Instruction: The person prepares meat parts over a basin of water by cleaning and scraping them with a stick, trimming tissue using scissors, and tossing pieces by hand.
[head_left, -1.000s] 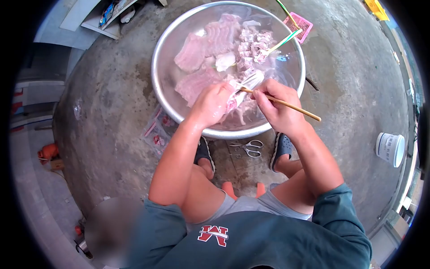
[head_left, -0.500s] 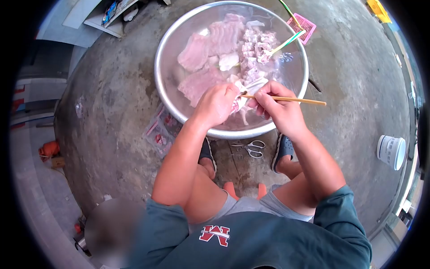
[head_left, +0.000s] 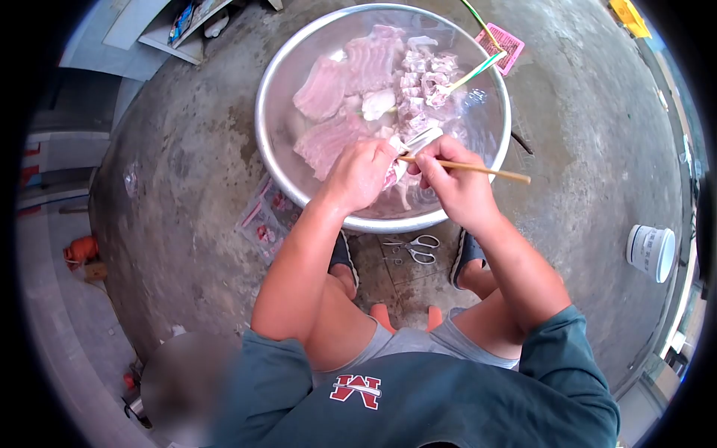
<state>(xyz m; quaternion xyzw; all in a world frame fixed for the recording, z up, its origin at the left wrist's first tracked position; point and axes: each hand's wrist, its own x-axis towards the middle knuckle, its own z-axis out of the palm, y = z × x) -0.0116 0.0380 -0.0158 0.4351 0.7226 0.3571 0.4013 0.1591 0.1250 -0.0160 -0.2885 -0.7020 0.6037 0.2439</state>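
My left hand (head_left: 360, 173) is closed on a pale piece of meat (head_left: 396, 172) above the near part of a large metal basin (head_left: 267, 149). Between the fingers of my right hand (head_left: 455, 175) is a thin wooden stick (head_left: 485, 170), its left end touching the piece. Pink slabs of meat (head_left: 323, 88) lie in the basin's left half, with smaller chunks (head_left: 412, 82) to their right. A green and white striped hose (head_left: 478, 71) reaches into the basin from the upper right.
Scissors (head_left: 422, 250) lie on the floor between my feet, and a plastic bag (head_left: 263, 224) is left of them. A pink basket (head_left: 509, 46) stands beyond the basin. At the right is a white bucket (head_left: 651, 252); a yellow object (head_left: 629, 18) is farther back.
The stick has swung from a steep slant to a flatter one, with its left end still at the piece. My right hand has turned slightly with it; my left hand keeps its hold.
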